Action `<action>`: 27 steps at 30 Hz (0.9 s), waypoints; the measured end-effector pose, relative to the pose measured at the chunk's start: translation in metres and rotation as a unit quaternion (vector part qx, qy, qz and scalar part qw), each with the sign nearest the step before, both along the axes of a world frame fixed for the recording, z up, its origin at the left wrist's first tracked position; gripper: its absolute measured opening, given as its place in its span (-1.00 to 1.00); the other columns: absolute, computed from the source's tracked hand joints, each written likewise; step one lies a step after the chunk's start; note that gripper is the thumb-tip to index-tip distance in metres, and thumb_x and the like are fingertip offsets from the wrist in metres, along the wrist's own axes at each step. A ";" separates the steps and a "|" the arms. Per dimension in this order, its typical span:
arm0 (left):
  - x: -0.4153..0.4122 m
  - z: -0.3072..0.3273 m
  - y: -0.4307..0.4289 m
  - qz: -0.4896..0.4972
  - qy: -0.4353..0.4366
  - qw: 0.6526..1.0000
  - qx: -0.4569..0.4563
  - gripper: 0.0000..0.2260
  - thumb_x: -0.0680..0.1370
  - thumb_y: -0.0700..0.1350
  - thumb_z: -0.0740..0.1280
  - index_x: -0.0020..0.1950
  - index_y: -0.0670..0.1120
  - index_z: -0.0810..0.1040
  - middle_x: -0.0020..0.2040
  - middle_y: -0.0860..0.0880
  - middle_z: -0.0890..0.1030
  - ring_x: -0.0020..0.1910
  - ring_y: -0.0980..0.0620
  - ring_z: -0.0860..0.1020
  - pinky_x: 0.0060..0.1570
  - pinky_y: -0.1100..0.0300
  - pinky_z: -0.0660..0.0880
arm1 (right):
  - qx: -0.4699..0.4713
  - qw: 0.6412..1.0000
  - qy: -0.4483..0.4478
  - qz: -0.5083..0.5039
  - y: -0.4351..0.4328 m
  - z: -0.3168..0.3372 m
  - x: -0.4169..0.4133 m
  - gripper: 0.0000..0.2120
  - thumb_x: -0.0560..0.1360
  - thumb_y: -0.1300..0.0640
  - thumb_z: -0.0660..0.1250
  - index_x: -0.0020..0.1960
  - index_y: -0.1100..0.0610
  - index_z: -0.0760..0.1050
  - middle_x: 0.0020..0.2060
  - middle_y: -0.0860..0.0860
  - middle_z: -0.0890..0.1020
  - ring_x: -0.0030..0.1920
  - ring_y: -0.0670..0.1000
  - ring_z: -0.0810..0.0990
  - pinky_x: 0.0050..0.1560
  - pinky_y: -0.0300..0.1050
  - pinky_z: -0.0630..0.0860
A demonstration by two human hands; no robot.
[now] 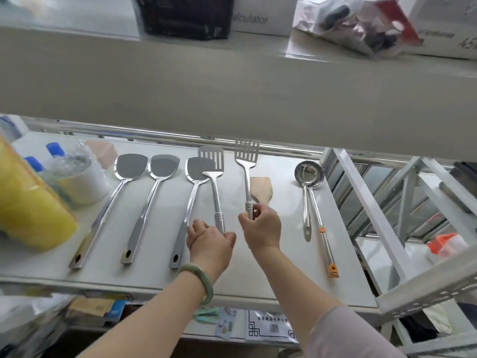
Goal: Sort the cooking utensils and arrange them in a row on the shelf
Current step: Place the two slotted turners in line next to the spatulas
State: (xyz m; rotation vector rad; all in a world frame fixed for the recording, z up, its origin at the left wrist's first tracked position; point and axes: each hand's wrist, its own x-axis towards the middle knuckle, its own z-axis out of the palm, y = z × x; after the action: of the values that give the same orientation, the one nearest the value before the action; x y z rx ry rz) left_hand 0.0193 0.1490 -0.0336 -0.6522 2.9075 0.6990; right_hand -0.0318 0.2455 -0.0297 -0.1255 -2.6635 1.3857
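Observation:
Three steel turners lie side by side on the white shelf: a left one, a middle one and a right one. My left hand grips the handle of a slotted spatula whose head overlaps the right turner. My right hand holds a second slotted spatula by its handle, lifted a little. A wooden spatula lies partly hidden behind my right hand. Further right lie a steel ladle and a thin orange-tipped tool.
A yellow bottle, blue-capped bottles and a wrapped white cup crowd the shelf's left end. An upper shelf overhangs close above. White metal rack frames stand to the right. Packets sit on the lower shelf.

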 end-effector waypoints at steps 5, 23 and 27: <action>0.008 -0.009 -0.010 -0.024 -0.037 0.999 -0.011 -0.59 0.53 0.08 0.06 0.07 -0.19 0.53 0.18 -0.13 0.33 0.20 -0.11 0.26 0.22 0.08 0.32 | 0.024 0.997 -0.073 -0.009 -0.027 -0.020 0.002 -0.85 0.34 0.16 0.29 -0.24 0.27 0.53 -0.30 0.13 0.60 -0.31 0.09 0.47 -0.29 -0.17 0.31; 0.000 -0.021 -0.016 -0.067 -0.047 0.995 -0.057 -0.52 0.44 0.20 0.17 0.20 -0.11 0.35 0.19 -0.14 0.38 0.21 -0.13 0.32 0.22 0.03 0.35 | 0.222 0.968 -0.114 0.027 0.009 -0.027 0.000 -0.62 0.47 0.08 0.18 0.26 0.10 0.42 0.27 0.16 0.39 0.12 0.17 0.51 0.09 -0.06 0.45; 0.001 -0.022 -0.017 -0.096 -0.021 0.995 -0.012 -0.48 0.51 0.07 0.17 0.43 -0.04 0.16 0.21 -0.18 0.35 0.18 -0.17 0.42 0.22 0.03 0.36 | 0.228 0.969 -0.093 0.035 0.008 -0.028 0.001 -0.71 0.51 0.03 0.15 0.14 0.10 0.50 0.17 0.16 0.47 0.06 0.16 0.53 0.04 -0.06 0.49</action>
State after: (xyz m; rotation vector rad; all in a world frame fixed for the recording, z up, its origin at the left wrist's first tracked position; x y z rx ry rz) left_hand 0.0204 0.1318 -0.0553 -0.3768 2.8932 0.6211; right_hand -0.0308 0.2536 -0.0580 -0.1164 -3.0892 0.7736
